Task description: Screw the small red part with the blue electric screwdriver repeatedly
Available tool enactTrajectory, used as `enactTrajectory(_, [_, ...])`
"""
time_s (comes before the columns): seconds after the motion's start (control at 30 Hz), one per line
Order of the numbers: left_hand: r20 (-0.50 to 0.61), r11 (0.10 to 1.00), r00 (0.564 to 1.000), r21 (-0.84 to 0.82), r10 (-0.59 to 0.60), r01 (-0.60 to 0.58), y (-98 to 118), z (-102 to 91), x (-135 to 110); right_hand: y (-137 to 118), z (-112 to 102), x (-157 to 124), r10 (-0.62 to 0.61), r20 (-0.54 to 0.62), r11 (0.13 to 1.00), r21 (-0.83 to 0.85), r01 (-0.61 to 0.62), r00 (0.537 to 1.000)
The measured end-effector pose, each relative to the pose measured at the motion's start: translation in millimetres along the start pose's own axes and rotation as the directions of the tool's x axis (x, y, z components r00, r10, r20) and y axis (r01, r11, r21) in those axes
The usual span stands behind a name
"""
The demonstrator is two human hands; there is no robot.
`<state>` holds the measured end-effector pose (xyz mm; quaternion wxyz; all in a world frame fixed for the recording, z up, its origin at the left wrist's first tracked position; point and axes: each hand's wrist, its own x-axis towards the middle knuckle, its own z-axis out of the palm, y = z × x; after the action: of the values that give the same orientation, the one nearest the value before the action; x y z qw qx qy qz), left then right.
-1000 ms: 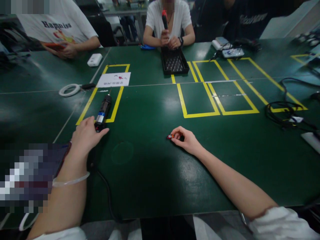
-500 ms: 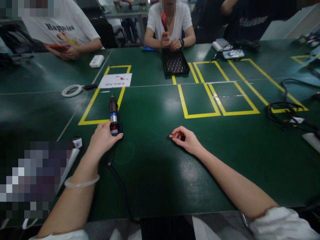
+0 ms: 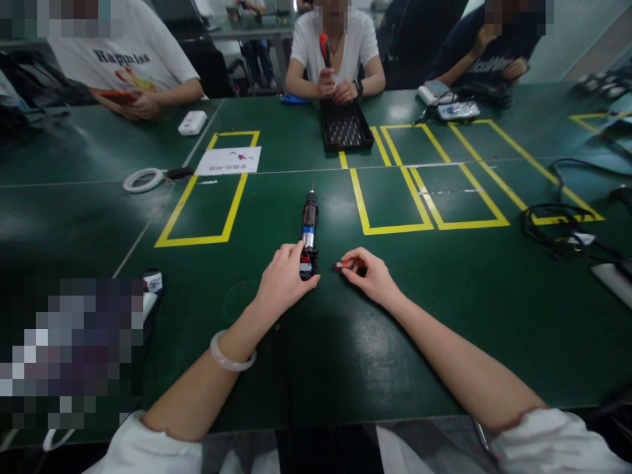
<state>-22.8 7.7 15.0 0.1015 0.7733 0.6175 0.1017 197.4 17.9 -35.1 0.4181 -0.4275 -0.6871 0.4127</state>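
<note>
My left hand (image 3: 284, 276) is wrapped round the rear end of an electric screwdriver (image 3: 309, 220), dark with a blue and silver band. Its thin bit points away from me, toward the far side of the table. Just to the right, my right hand (image 3: 368, 271) pinches a small red and orange piece (image 3: 340, 266) between thumb and fingers, too small to make out in kind. A narrow gap lies between the screwdriver and this piece. Both hands are low over the green tabletop (image 3: 424, 342).
Yellow tape frames (image 3: 395, 230) mark the table. A printed card (image 3: 230, 160) lies at the left, near a coiled white cable (image 3: 143, 180). A black tray (image 3: 347, 128) sits before a person holding a red-handled tool (image 3: 324, 49). Black cables (image 3: 548, 224) lie at the right.
My left hand has carried the electric screwdriver to the right, out of the left tape frame and close to my right hand. My right hand has barely moved.
</note>
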Motion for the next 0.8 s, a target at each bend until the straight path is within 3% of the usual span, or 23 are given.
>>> enactTrajectory(0.27, [-0.031, 0.991, 0.993, -0.058, 0.118, -0.120, 34, 18.6, 2, 0, -4, 0, -0.030, -0.041, 0.981, -0.193, 0.022, 0.999])
enactTrajectory(0.5, [-0.045, 0.990, 0.991, -0.066, 0.122, -0.125, 34, 22.1, 1, -7, -6, -2, -0.110, -0.001, 0.949, -0.297, 0.105, 0.994])
enactTrajectory(0.8, [-0.056, 0.993, 0.992, -0.028, 0.112, -0.113, 36, 21.6, 0, -14, -7, -4, -0.018, -0.095, 0.973, -0.231, -0.005, 0.995])
